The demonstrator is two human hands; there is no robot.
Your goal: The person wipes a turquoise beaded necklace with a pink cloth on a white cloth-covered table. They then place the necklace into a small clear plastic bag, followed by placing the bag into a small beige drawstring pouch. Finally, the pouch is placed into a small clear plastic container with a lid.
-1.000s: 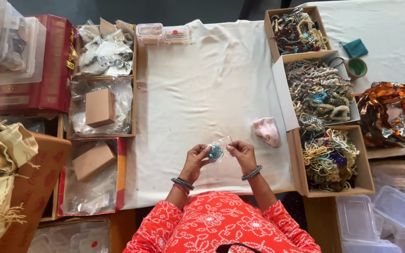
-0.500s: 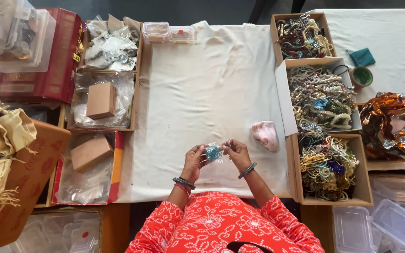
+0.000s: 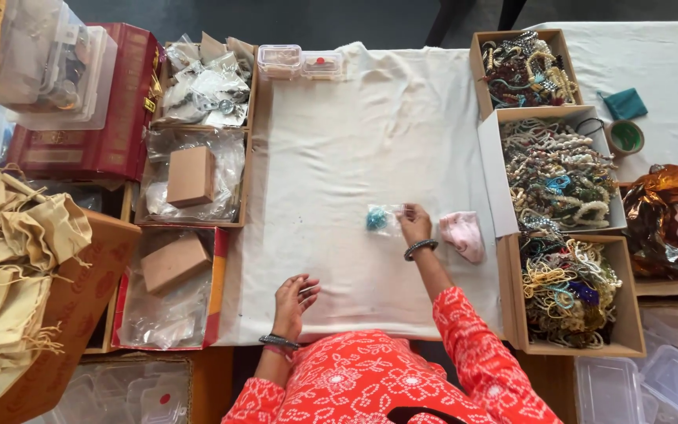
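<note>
We see our right hand [image 3: 413, 222] stretched forward over the white cloth [image 3: 331, 157], its fingertips pinched on the edge of a small clear bag [image 3: 382, 219] that lies flat on the cloth; the bag runs out to the left of those fingers, and the blue bead piece [image 3: 375, 219] inside it sits at the bag's far left end, away from the grip. Holding only the empty edge keeps the fingers off the beads and lets the bag rest on the cloth, as we judge it. Just to the right of the fingers, near the wrist with its dark bangle, lies a pink folded cloth [image 3: 464, 234], apart from the bag. Our left hand [image 3: 293, 298] rests low on the cloth near our body, fingers loosely curled and slightly apart, holding nothing and well apart from the bag. Beyond the right fingers to the right stand open cardboard boxes [image 3: 559, 169] heaped with beaded strings, within easy reach of that hand. Far to the left of the left fingers, trays hold clear bags and small brown boxes [image 3: 190, 175], and cream drawstring pouches [image 3: 9, 251] pile up at the edge.
</note>
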